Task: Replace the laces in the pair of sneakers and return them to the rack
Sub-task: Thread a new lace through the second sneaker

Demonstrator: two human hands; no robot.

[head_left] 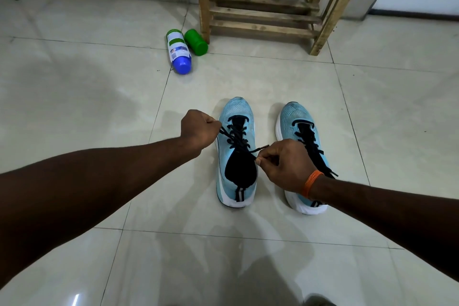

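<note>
We are lacing the light blue mesh sneaker [236,112] with a thin black lace [239,142], which crosses its eyelets up toward the tongue. Our left hand [198,131], just left of this sneaker, is curled in a fist round one lace end. Our right hand [283,166], just right of it, pinches the other end between thumb and fingertips. We judge this the tightening step; next comes even tension, then a knot. The matching sneaker [293,114] stands beside it on the right, seemingly laced. The slatted wooden rack [263,15] waits well beyond.

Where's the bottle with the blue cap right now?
Head view, upper centre: the blue-capped bottle lies on the floor beside a green bottle, left of the wooden rack.
</note>
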